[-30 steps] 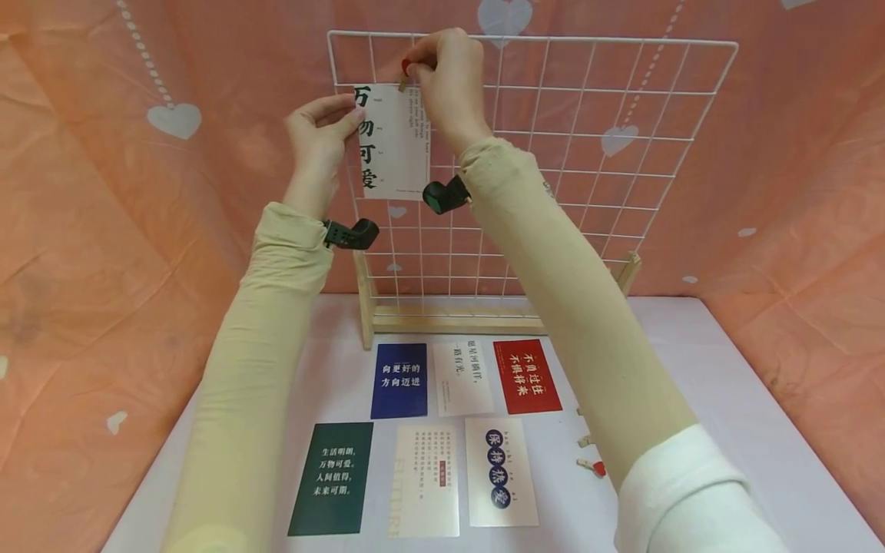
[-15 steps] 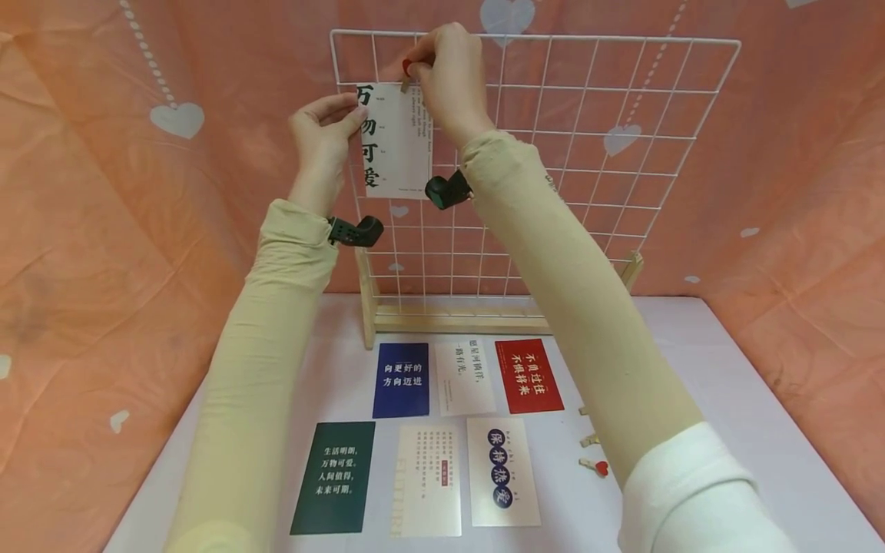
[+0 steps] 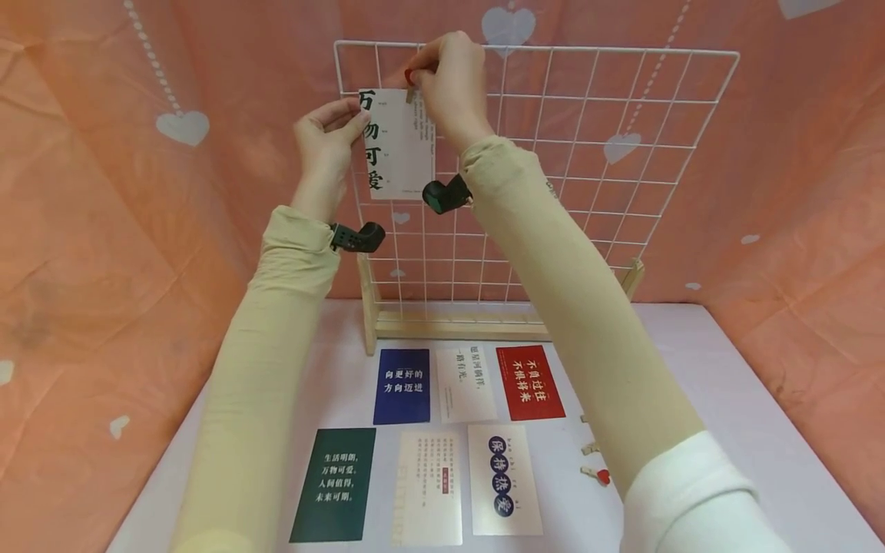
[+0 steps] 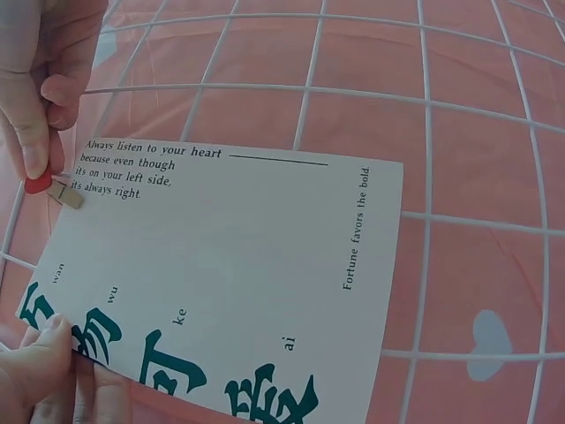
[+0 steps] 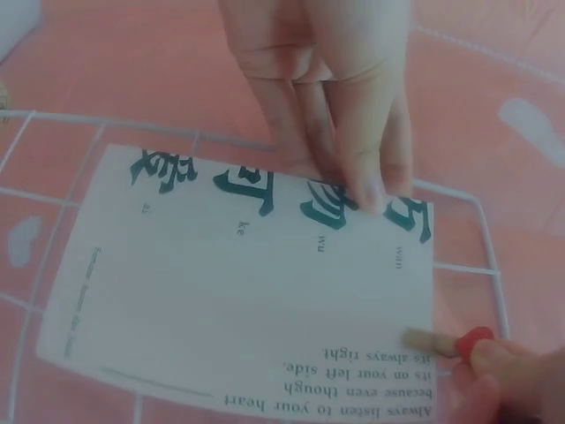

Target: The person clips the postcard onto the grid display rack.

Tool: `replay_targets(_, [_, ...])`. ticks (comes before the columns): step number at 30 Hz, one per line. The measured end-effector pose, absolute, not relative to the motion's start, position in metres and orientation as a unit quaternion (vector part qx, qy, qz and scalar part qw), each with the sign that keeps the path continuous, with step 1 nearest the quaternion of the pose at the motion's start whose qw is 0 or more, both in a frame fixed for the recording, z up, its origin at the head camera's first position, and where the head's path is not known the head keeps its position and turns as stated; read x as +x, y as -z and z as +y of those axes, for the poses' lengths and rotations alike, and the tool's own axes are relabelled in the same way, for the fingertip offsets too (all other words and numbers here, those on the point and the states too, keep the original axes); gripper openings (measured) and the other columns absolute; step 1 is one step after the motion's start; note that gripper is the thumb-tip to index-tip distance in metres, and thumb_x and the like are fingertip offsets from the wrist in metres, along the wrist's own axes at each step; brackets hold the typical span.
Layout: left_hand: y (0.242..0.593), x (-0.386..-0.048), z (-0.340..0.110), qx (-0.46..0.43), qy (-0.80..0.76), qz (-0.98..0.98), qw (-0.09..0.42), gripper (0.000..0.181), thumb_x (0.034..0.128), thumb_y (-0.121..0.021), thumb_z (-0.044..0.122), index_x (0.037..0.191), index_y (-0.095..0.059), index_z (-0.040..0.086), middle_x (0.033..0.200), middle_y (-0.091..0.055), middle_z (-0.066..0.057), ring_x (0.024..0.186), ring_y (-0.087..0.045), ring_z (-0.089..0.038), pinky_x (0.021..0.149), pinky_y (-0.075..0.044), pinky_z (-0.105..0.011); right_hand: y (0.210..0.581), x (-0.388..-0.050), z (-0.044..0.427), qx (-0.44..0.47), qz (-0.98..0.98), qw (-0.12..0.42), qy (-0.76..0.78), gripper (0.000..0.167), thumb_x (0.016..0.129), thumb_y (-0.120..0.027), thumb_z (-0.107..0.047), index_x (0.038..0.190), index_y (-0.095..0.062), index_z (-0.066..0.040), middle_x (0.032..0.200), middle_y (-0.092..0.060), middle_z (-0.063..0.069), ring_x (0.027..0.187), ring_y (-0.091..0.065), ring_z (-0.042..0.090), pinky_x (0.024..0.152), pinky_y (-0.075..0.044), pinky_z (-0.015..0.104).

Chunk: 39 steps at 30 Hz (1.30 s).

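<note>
Pinching at ten o'clock, the left hand [image 3: 323,150] holds the white card [image 3: 402,153] before the wire grid [image 3: 574,141], long axis twelve-to-six; the right hand [image 3: 456,91] grips a red-topped clip [image 3: 410,94] at its one-o'clock edge!

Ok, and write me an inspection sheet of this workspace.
Surface: pale lavender tabletop, six printed rectangular cards in two rows.
Work items: white rectangular card with dark green Chinese characters, in front of a white wire grid; red-ended wooden clip at the card's top edge.
Clutter: small wooden clips on the tabletop, one with a red heart.
Hands: left hand pinches the card's side edge; right hand pinches the red-ended clip.
Cables: nothing seen.
Surroundings: pink-orange fabric with white hearts.
</note>
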<state>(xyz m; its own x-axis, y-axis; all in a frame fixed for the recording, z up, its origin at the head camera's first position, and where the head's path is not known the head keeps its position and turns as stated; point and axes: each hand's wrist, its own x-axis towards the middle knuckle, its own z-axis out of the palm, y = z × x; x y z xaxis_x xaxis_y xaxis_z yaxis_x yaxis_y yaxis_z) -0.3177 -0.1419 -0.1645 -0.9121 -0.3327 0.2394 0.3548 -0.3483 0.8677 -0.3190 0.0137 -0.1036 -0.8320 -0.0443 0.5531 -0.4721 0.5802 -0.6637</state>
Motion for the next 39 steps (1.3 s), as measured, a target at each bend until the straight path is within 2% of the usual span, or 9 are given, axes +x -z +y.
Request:
replay_targets(5, [0.160, -0.319, -0.141, -0.019, 0.821, -0.527, 0.217, 0.018, 0.0800, -0.072, -0.006, 0.096, -0.074, 0.000, 0.087, -0.066, -0.008, 0.083, -0.064, -0.016, 0.082, -0.054, -0.026, 0.099, -0.319, 0.018, 0.154, -0.853, 0.225, -0.444, 0.021, 0.097, -0.056, -0.011, 0.108, -0.073, -0.010, 0.110, -0.066, 0.003, 0.098, -0.057, 0.011, 0.085, -0.046, 0.016])
replay_targets(9, [0.160, -0.319, -0.142, -0.019, 0.820, -0.529, 0.219, 0.018, 0.0798, -0.072, -0.007, 0.096, -0.074, 0.000, 0.087, -0.066, -0.008, 0.082, -0.064, -0.016, 0.082, -0.054, -0.026, 0.098, -0.319, 0.021, 0.163, -0.866, 0.201, -0.428, 0.026, 0.099, -0.051, -0.011, 0.117, -0.070, -0.013, 0.118, -0.064, 0.000, 0.101, -0.055, 0.011, 0.080, -0.050, 0.020])
replay_targets(15, [0.163, -0.315, -0.142, -0.016, 0.809, -0.545, 0.220, 0.017, 0.0803, -0.071, -0.008, 0.094, -0.074, 0.001, 0.089, -0.068, -0.011, 0.082, -0.065, -0.016, 0.083, -0.054, -0.027, 0.104, -0.323, 0.026, 0.175, -0.869, 0.159, -0.435, 0.031, 0.100, -0.048, -0.015, 0.126, -0.065, -0.019, 0.127, -0.058, -0.004, 0.098, -0.052, 0.014, 0.071, -0.049, 0.026])
replay_targets(20, [0.166, -0.317, -0.141, -0.022, 0.804, -0.549, 0.228, 0.017, 0.0796, -0.072, -0.009, 0.094, -0.074, 0.000, 0.092, -0.070, -0.014, 0.085, -0.065, -0.020, 0.083, -0.054, -0.028, 0.111, -0.327, 0.031, 0.195, -0.860, 0.168, -0.441, 0.031, 0.100, -0.047, -0.016, 0.126, -0.065, -0.021, 0.123, -0.060, -0.003, 0.088, -0.051, 0.014, 0.069, -0.044, 0.025])
replay_targets(24, [0.167, -0.318, -0.143, -0.029, 0.803, -0.547, 0.236, 0.017, 0.0796, -0.072, -0.009, 0.094, -0.074, 0.000, 0.090, -0.069, -0.014, 0.085, -0.064, -0.020, 0.083, -0.054, -0.028, 0.116, -0.331, 0.037, 0.236, -0.844, 0.184, -0.445, 0.029, 0.099, -0.051, -0.015, 0.123, -0.067, -0.018, 0.115, -0.064, -0.001, 0.085, -0.053, 0.015, 0.071, -0.044, 0.023])
replay_targets(29, [0.168, -0.317, -0.149, -0.044, 0.803, -0.544, 0.240, 0.018, 0.0797, -0.072, -0.008, 0.096, -0.073, -0.001, 0.092, -0.070, -0.012, 0.087, -0.065, -0.020, 0.084, -0.053, -0.029, 0.123, -0.334, 0.049, 0.265, -0.802, 0.153, -0.514, 0.027, 0.096, -0.055, -0.012, 0.121, -0.068, -0.013, 0.115, -0.065, 0.002, 0.095, -0.059, 0.017, 0.085, -0.049, 0.021])
replay_targets(32, [0.168, -0.317, -0.154, -0.055, 0.809, -0.533, 0.242, 0.018, 0.0791, -0.072, -0.009, 0.096, -0.073, -0.003, 0.091, -0.070, -0.014, 0.084, -0.066, -0.023, 0.084, -0.054, -0.031, 0.128, -0.336, 0.057, 0.265, -0.779, 0.136, -0.552, 0.027, 0.095, -0.056, -0.009, 0.120, -0.068, -0.008, 0.114, -0.066, 0.006, 0.098, -0.061, 0.017, 0.088, -0.050, 0.023])
replay_targets(39, [0.171, -0.309, -0.163, -0.060, 0.835, -0.513, 0.190, 0.020, 0.0777, -0.071, -0.011, 0.098, -0.071, -0.007, 0.088, -0.070, -0.016, 0.082, -0.068, -0.027, 0.091, -0.051, -0.039, 0.143, -0.341, 0.075, 0.272, -0.762, 0.120, -0.575, 0.026, 0.095, -0.056, -0.003, 0.119, -0.066, 0.000, 0.114, -0.067, 0.013, 0.097, -0.065, 0.022, 0.086, -0.053, 0.028])
